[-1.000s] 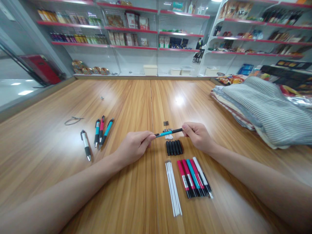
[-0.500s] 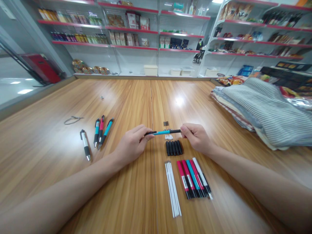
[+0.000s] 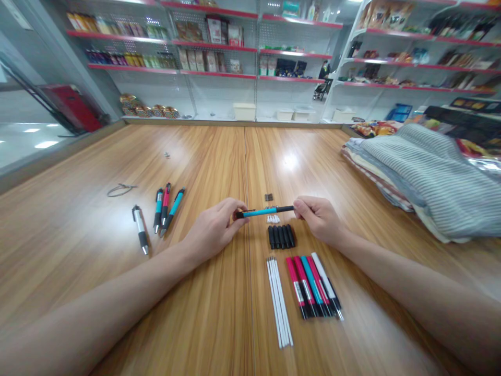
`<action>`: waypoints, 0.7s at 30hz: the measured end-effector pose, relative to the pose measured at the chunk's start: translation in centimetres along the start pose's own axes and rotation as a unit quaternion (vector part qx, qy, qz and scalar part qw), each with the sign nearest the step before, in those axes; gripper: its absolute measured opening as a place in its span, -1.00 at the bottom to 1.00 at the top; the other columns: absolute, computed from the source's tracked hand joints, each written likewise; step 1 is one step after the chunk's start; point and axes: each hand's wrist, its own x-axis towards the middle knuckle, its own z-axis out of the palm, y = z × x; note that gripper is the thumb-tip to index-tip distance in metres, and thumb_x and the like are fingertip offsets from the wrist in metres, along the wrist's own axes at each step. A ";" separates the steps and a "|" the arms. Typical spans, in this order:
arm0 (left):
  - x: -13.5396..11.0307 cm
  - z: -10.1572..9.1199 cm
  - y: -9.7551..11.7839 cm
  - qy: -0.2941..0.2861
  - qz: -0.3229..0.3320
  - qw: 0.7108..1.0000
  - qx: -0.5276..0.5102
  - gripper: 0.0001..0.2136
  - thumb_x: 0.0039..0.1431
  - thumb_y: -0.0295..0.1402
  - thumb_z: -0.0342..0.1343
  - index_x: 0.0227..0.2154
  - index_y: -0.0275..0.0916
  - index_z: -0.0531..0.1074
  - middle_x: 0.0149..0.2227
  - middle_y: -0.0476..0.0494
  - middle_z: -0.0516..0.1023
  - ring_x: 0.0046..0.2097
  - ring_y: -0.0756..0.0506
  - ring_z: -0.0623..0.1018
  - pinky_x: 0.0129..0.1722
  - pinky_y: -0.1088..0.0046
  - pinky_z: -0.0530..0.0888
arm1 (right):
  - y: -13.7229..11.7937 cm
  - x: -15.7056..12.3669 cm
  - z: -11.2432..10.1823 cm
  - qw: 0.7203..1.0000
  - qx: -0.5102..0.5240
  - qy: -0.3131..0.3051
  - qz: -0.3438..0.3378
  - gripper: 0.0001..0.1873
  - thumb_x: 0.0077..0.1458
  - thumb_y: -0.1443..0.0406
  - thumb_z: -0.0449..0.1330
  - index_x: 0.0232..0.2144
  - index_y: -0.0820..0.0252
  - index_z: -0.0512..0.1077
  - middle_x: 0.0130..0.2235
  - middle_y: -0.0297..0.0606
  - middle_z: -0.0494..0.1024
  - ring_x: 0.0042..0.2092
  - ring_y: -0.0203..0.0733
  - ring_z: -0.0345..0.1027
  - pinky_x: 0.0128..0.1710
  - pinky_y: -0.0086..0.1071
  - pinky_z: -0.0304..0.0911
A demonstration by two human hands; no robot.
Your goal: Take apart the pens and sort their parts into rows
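Note:
A blue pen with a black grip lies level between my hands, above the table. My left hand pinches its black clip end. At the other end my right hand is closed on the tip of the black grip; the fingers hide the very tip. Just below the pen are small white parts and a row of black grips. Nearer to me lie white refills beside a row of red, blue and white pen barrels. Small dark springs sit beyond the pen.
On the left of the wooden table are a white pen, a red pen, two blue pens and a grey cord loop. Folded striped cloths are piled at right. Stocked shelves stand behind.
My left fingers have shifted slightly on the clip end, so more of the pen's black end shows. My right hand keeps its hold. The whole view has shifted a little.

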 end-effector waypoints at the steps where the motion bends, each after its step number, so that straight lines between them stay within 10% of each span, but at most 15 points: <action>1: 0.0 0.0 0.0 0.011 0.001 1.000 0.002 -0.87 0.26 -0.36 0.07 -0.16 -0.23 0.36 -0.34 -0.04 0.45 -0.39 -0.01 0.42 -0.37 0.49 0.31 | 0.0 0.0 0.0 1.000 0.002 -0.001 0.001 -0.55 0.33 0.16 -0.04 -0.58 0.21 0.28 -0.56 -0.36 0.27 -0.49 -0.33 0.19 -0.43 -0.39 0.08; 21: 0.1 -0.1 0.1 0.038 0.027 0.998 -0.038 -0.84 0.32 -0.41 -0.02 -0.21 -0.28 0.45 -0.33 -0.09 0.51 -0.30 0.00 0.48 -0.30 0.50 0.37 | -0.1 0.0 -0.1 0.998 -0.035 -0.007 -0.050 -0.66 0.31 0.23 0.01 -0.43 0.24 0.45 -0.44 -0.26 0.44 -0.39 -0.27 0.30 -0.36 -0.37 0.15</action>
